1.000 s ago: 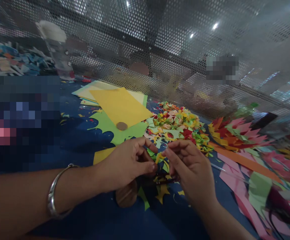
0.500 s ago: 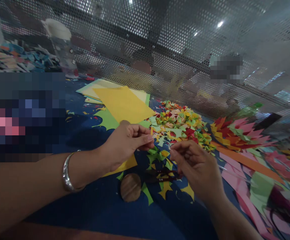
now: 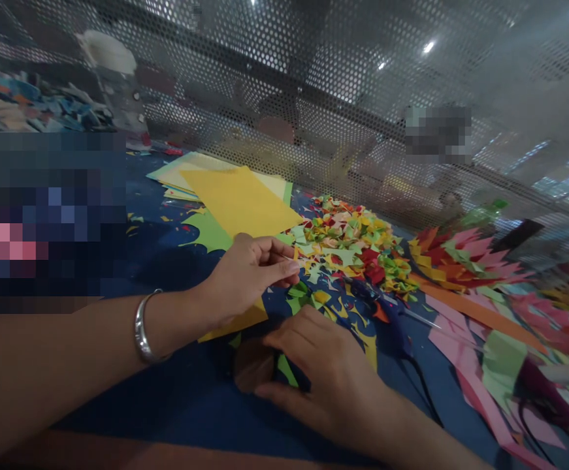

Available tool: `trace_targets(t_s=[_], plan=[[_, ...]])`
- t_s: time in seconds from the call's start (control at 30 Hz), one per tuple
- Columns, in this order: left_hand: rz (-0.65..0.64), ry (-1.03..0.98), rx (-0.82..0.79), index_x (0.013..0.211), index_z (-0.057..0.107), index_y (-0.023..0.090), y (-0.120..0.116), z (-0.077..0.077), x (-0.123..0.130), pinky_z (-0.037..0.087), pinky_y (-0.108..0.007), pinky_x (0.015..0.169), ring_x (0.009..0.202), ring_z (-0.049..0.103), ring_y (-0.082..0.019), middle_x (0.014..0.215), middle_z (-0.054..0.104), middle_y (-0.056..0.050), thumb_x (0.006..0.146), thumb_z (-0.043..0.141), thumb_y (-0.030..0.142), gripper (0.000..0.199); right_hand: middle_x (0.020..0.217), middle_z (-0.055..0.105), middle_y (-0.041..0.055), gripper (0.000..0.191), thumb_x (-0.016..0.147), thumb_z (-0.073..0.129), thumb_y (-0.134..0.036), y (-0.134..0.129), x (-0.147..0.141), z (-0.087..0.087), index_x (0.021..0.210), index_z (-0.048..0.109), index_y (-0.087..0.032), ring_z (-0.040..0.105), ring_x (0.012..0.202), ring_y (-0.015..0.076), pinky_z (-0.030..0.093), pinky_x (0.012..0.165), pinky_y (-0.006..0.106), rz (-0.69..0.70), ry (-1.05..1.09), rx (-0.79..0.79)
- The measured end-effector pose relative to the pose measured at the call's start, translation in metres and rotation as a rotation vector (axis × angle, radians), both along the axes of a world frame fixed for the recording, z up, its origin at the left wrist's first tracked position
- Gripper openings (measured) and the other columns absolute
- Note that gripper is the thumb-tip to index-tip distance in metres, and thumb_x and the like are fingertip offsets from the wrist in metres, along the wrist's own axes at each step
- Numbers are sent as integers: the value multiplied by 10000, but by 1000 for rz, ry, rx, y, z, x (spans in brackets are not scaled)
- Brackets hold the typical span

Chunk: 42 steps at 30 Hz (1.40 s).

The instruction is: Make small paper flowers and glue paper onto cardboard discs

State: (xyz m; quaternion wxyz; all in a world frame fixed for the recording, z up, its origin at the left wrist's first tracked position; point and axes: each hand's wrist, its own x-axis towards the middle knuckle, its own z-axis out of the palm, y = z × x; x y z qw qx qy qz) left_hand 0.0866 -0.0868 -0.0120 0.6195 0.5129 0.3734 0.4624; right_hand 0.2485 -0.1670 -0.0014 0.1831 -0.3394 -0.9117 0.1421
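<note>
My left hand (image 3: 259, 274), with a silver bracelet on its wrist, pinches a small yellow paper piece (image 3: 296, 256) between thumb and fingertips. My right hand (image 3: 323, 372) is low over the blue table, thumb and fingers apart, at the right edge of a round brown wooden disc (image 3: 252, 367). Whether its fingertips touch the disc I cannot tell. Under and around that hand lie green and yellow paper scraps. Right of it rests a dark blue glue gun (image 3: 396, 326) with a black cord.
A yellow sheet (image 3: 245, 199) lies on stacked paper at the back. Beside it is a heap of small cut paper pieces (image 3: 353, 235). Spiky paper flowers (image 3: 465, 258) and pink strips (image 3: 460, 365) fill the right. A perforated metal screen (image 3: 245, 85) stands behind.
My right hand has moved left and down to the wooden disc, covering the dark scissors seen there before. The glue gun has come into view. My left hand keeps its pinch.
</note>
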Motion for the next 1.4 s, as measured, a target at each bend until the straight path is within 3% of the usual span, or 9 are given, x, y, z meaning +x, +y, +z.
trace_targets(t_s=[0.2, 0.4, 0.63, 0.93, 1.13, 1.2, 1.4], plan=[[-44, 28, 10, 894, 628, 140, 1, 2, 1, 545, -247, 677, 680, 675, -117, 713, 683, 13, 775, 743, 223, 185, 1041, 713, 89, 216, 929, 641, -299, -1, 12, 6, 1108, 630, -179, 623, 957, 232, 488, 828, 365, -50, 56, 25], [-26, 12, -17, 917, 629, 139, 2, 0, 0, 534, -242, 690, 696, 670, -112, 733, 689, 3, 772, 757, 254, 225, 905, 662, 70, 26, 914, 630, -217, 3, 33, 20, 928, 636, -196, 597, 861, 229, 478, 724, 355, -169, -104, -47], [-27, 4, -11, 883, 637, 143, 1, 1, -2, 515, -237, 659, 680, 663, -116, 716, 694, -4, 773, 747, 257, 193, 907, 602, 44, 108, 881, 642, -120, 8, 38, 23, 828, 591, -199, 578, 863, 202, 464, 755, 326, -205, -210, -183], [1, 12, -25, 875, 635, 145, 0, 4, -2, 511, -249, 663, 672, 654, -119, 708, 688, -3, 762, 751, 260, 199, 896, 624, 33, 95, 938, 583, -209, 10, 50, 26, 844, 596, -213, 594, 845, 188, 461, 756, 317, -259, -154, -178], [-6, 10, -16, 865, 626, 153, 1, 2, -3, 501, -246, 651, 671, 652, -120, 706, 688, -1, 759, 750, 280, 207, 800, 661, 33, 179, 961, 508, -321, 23, 83, 31, 859, 616, -221, 612, 683, 181, 443, 610, 297, -561, -218, -34], [-4, 15, -19, 861, 626, 156, 1, 2, -2, 497, -246, 643, 661, 649, -118, 703, 687, 3, 759, 747, 276, 199, 799, 671, 39, 189, 951, 510, -331, 26, 91, 30, 845, 618, -219, 617, 673, 182, 437, 596, 293, -594, -278, -23], [-17, 35, -11, 859, 627, 156, 1, 2, -2, 493, -235, 637, 653, 646, -109, 701, 684, 8, 774, 732, 261, 170, 825, 664, 26, 135, 925, 542, -283, 24, 81, 23, 851, 636, -222, 604, 670, 167, 410, 599, 278, -574, -369, -100]])
